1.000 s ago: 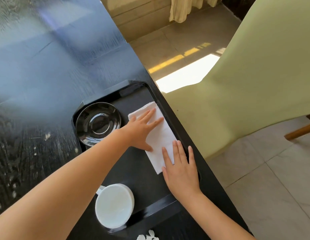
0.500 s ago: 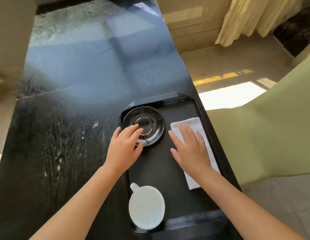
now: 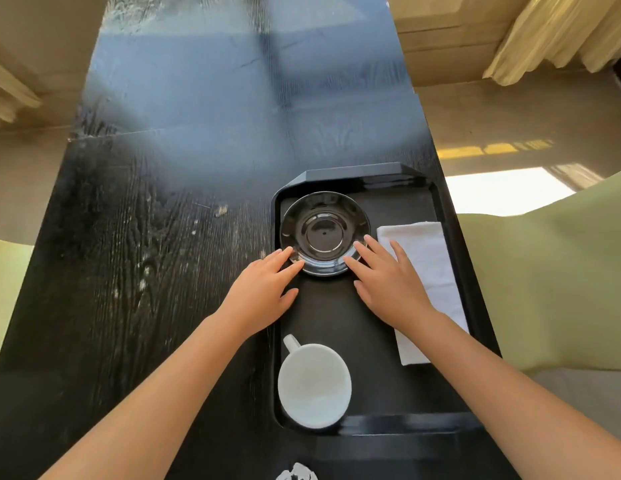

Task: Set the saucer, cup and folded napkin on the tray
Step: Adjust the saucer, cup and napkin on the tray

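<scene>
Saucer (image 3: 324,233): black, glossy, in the upper left corner of the black tray (image 3: 440,202), right of frame centre. Left hand (image 3: 264,292) and right hand (image 3: 388,282): fingers spread flat, tips touching the saucer's near rim on either side, gripping nothing. Cup (image 3: 314,386): white, at the tray's lower left, handle toward upper left. Folded napkin (image 3: 428,268): white, along the tray's right edge, partly under the right hand. Table (image 3: 129,237): dark wood.

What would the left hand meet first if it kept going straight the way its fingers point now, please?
The left hand would meet the near-left rim of the black saucer. Its fingertips already look at that rim, though actual contact is hard to judge from above.
</scene>
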Tool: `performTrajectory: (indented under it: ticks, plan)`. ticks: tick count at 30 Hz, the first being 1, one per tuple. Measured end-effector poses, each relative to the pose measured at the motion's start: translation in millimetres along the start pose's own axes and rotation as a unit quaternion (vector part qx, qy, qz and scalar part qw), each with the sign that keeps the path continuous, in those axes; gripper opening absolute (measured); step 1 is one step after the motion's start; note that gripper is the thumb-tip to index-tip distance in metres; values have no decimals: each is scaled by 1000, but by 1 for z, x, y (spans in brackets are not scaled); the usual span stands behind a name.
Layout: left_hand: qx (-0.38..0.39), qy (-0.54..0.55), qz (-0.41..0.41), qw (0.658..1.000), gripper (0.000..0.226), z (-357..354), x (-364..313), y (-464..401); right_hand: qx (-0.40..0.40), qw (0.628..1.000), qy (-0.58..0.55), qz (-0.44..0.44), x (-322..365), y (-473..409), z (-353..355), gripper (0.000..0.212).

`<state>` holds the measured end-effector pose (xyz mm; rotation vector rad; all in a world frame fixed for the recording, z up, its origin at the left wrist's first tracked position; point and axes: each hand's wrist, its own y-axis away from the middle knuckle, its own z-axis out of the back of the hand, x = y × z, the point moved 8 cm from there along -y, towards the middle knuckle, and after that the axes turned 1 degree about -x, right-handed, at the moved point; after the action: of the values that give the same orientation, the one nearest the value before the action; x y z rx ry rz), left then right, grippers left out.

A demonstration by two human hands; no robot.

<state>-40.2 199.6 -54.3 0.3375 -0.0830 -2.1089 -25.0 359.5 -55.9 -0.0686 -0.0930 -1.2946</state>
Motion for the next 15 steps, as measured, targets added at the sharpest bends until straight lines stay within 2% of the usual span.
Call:
performTrajectory:
  ticks: [10, 12, 15]
  plan:
    - [10, -1, -15, 1000, 53, -6, -4, 12, 20, 1000, -1, -15, 5, 17, 0, 44]
    - [5, -1, -5, 1000, 54, -2, -5, 14, 16, 999, -35, -13, 9, 17, 6, 41]
    - [-66, 49, 63, 995, 51, 20, -4, 33, -12, 988, -151, -12, 20, 26, 27, 31]
